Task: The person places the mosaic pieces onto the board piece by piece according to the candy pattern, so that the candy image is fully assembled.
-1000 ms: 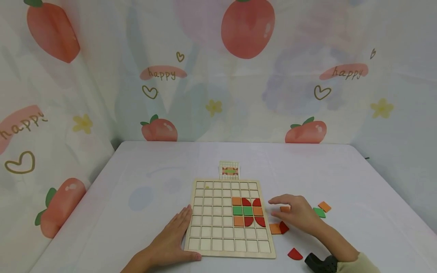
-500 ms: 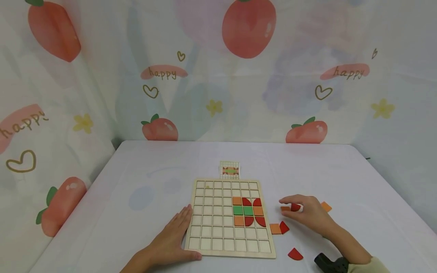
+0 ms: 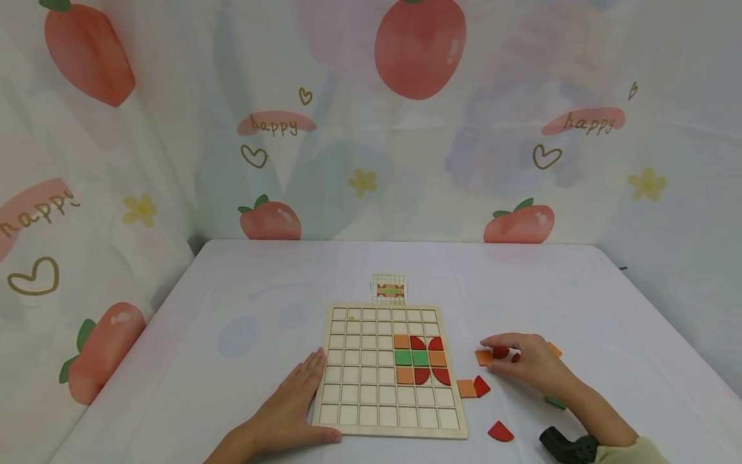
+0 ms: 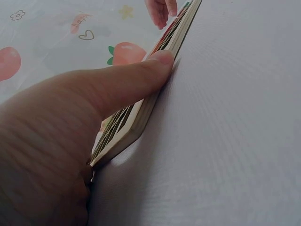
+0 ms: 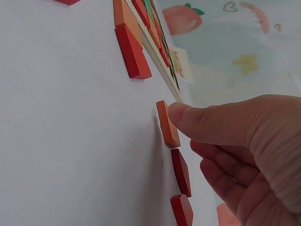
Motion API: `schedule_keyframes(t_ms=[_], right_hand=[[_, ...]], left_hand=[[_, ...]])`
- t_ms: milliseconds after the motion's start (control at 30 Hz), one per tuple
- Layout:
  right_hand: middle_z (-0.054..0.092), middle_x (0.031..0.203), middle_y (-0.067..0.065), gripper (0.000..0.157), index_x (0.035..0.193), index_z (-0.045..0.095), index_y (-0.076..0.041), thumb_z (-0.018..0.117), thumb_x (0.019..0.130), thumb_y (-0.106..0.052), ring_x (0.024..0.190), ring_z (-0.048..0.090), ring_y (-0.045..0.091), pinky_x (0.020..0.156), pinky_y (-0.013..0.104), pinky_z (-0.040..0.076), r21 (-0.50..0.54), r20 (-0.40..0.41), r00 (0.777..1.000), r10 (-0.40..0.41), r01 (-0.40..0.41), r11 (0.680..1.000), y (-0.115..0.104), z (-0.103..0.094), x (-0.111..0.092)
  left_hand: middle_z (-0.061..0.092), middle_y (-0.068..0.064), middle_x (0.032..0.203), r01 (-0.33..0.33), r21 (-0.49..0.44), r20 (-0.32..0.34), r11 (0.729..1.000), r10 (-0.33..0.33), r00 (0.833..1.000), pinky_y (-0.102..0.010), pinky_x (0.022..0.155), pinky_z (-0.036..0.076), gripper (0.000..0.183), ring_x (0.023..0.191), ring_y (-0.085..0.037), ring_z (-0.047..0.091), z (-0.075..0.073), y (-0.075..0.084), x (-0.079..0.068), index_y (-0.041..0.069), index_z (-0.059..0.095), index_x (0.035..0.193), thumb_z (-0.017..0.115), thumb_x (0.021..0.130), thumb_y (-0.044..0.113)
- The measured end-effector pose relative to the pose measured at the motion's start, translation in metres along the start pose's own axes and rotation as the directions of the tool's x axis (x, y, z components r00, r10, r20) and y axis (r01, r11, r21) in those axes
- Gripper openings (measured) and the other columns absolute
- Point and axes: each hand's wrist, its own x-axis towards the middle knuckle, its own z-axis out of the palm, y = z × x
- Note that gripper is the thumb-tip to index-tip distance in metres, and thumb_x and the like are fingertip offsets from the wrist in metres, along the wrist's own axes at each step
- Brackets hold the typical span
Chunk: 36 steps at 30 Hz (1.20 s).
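Along the left edge of the gridded board (image 3: 366, 394), the left hand (image 3: 290, 405) lies with fingers fairly straight and thumb spread along the near edge, touching the wood. Right of the board, the right hand (image 3: 527, 362) is low over the worktop (image 3: 522, 283), its forearm slanting in from the lower right; thumb and fingers bend forward, moderately apart, with no piece pinched. An orange tile (image 5: 164, 120) and two red pieces (image 5: 181, 173) lie in a row by that gap; whether the thumb touches the tile cannot be told.
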Motion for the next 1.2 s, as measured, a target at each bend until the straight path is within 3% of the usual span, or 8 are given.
schedule_keyframes(t_ms=[367,700,1033,1200], right_hand=[[0.065,0.094,-0.001,0.030,0.104,0.069,-0.007,0.075,0.075,-0.012,0.076,0.052,0.011,0.059,0.022,0.047,0.001,0.084,0.996,-0.038,0.038,0.999,0.0060,-0.0004,0.0036],[0.066,0.095,0.001,0.028,0.104,0.069,-0.005,0.074,0.077,-0.012,0.076,0.053,0.009,0.060,0.022,0.048,-0.005,0.104,0.994,-0.043,0.044,0.999,0.0052,-0.0017,0.0057],[0.067,0.096,0.003,0.029,0.103,0.069,-0.004,0.075,0.076,-0.013,0.076,0.054,0.010,0.061,0.022,0.049,-0.004,0.077,0.996,-0.035,0.035,0.999,0.0079,0.0006,0.0055],[0.066,0.090,-0.004,0.028,0.103,0.070,-0.006,0.075,0.075,-0.011,0.072,0.052,0.008,0.059,0.020,0.048,-0.013,0.046,0.998,-0.031,0.032,0.999,0.0067,0.0027,0.0061]], left_hand=[[0.008,-0.012,0.152,0.003,-0.004,0.009,1.000,-0.003,1.000,-0.044,0.109,0.014,0.117,0.138,-0.025,0.008,0.0000,-0.0002,-0.0002,-0.003,0.012,0.145,0.054,0.069,0.076],[0.008,-0.011,0.152,0.007,-0.011,0.011,1.000,-0.007,1.000,-0.044,0.109,0.014,0.117,0.138,-0.025,0.008,-0.0002,0.0003,-0.0003,-0.002,0.012,0.146,0.053,0.069,0.076],[0.009,-0.012,0.152,0.006,-0.002,0.009,1.000,-0.006,1.000,-0.043,0.109,0.014,0.117,0.138,-0.025,0.008,-0.0006,0.0005,0.0000,-0.002,0.012,0.145,0.053,0.069,0.076],[0.009,-0.012,0.152,0.010,-0.006,0.009,1.000,-0.010,1.000,-0.043,0.109,0.014,0.117,0.138,-0.025,0.008,-0.0004,0.0005,-0.0003,-0.002,0.011,0.146,0.054,0.069,0.076]])
